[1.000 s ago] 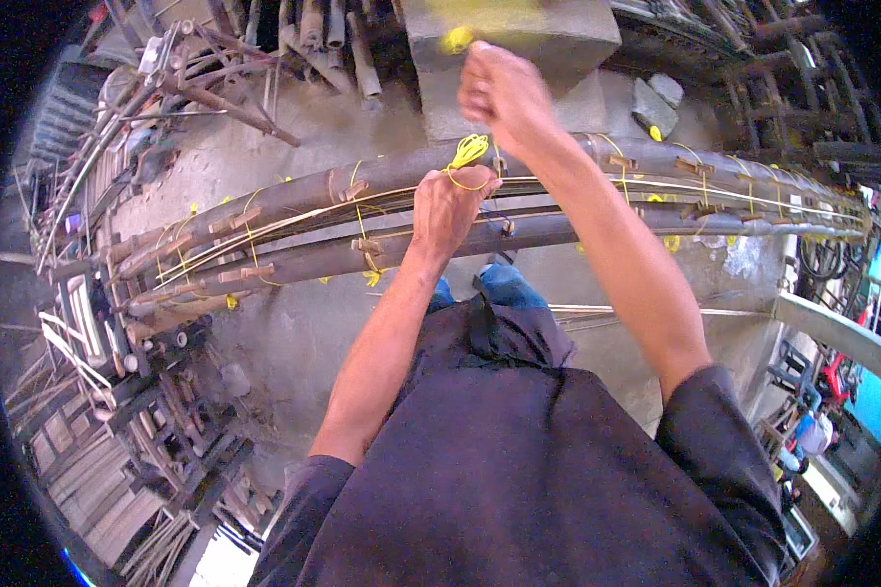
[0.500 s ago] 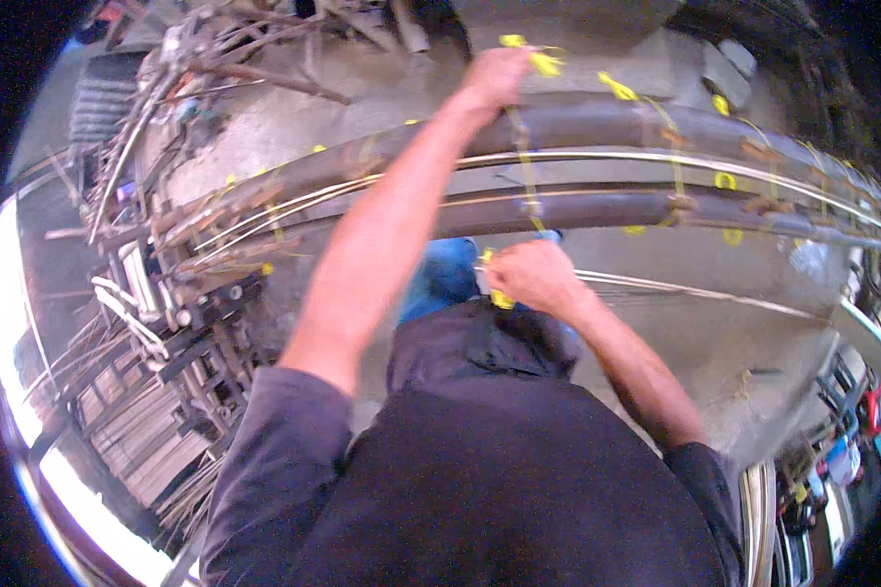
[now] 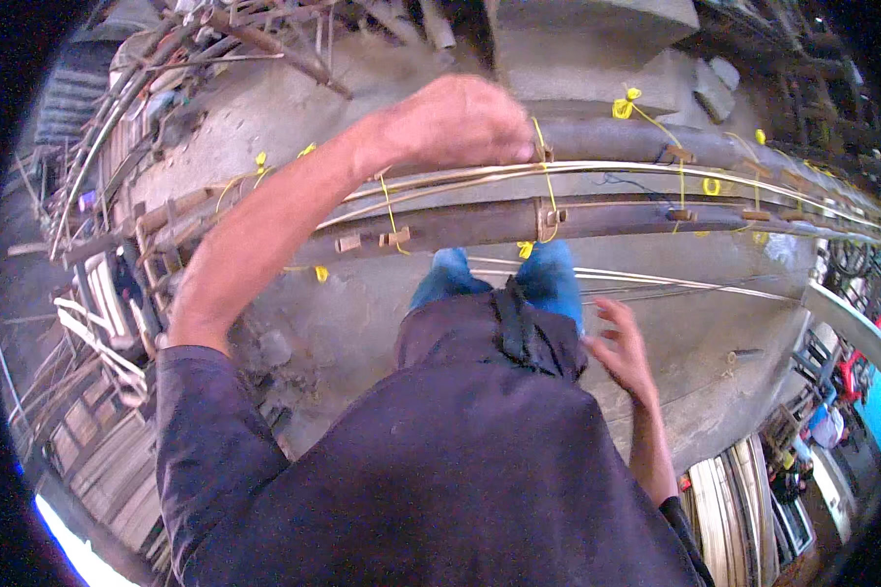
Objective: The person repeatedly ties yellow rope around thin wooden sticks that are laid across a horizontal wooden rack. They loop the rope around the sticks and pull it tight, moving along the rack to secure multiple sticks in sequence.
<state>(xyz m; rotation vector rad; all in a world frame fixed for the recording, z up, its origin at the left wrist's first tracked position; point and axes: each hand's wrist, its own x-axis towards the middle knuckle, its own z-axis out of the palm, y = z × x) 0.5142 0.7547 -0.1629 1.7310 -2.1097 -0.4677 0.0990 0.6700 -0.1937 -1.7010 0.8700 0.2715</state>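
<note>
My left hand is over the far dark pole, its fingers curled down beside a yellow cord. Whatever those fingers hold, if anything, is hidden under the hand. That cord spans from the far pole to the near dark pole, with a yellow bundle of its cord hanging below the near one. Pale thin rods run lengthwise between the two poles. Close to my right hip, my right hand is open and holds nothing, its fingers apart.
More yellow cords and small wooden blocks sit along the poles. Long pale strips cross low over the concrete floor. Metal frames and scrap crowd the left side. Timber lengths and assorted clutter stand at the lower right.
My left hand has come down and left to the far pole. My right hand has released the yellow cord, opened, and dropped back to the right. The cord bundle now hangs from the near pole.
</note>
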